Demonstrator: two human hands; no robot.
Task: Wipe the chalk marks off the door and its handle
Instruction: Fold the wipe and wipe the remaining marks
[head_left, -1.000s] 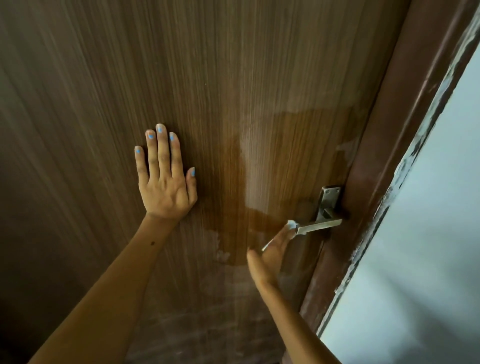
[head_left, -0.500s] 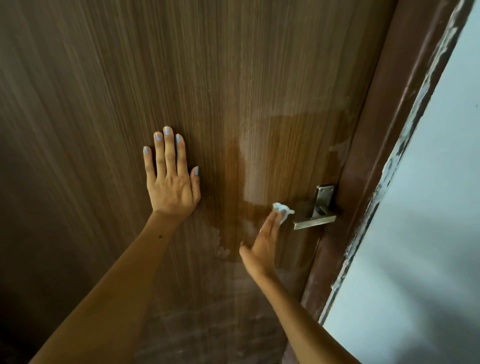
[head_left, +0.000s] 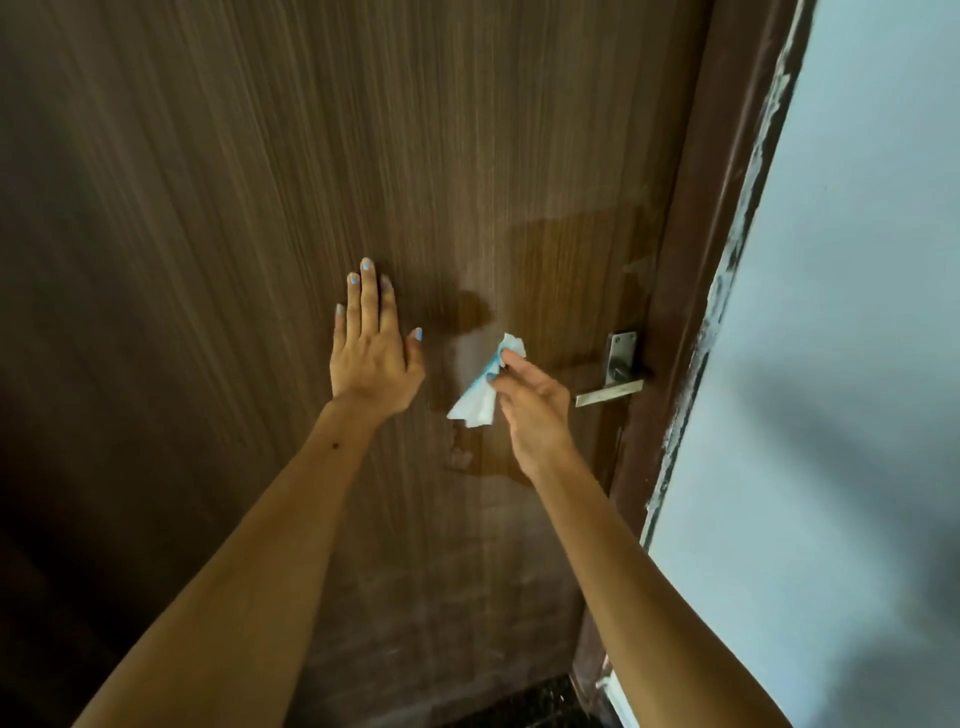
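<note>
Since half a second ago the right hand (head_left: 530, 410) has drawn back from the handle (head_left: 610, 393) and turned knuckles-up, so the white wipe (head_left: 480, 397) it pinches in curled fingers now hangs crumpled against the door (head_left: 260, 208), left of the handle and between the two hands. The left hand (head_left: 371, 353) stays flat on the wood, fingers straight and together, holding nothing. A darker damp patch (head_left: 561, 270) spreads above and around the wipe, reaching toward the brown frame (head_left: 696, 234), with a pale wall (head_left: 857, 312) beyond.
</note>
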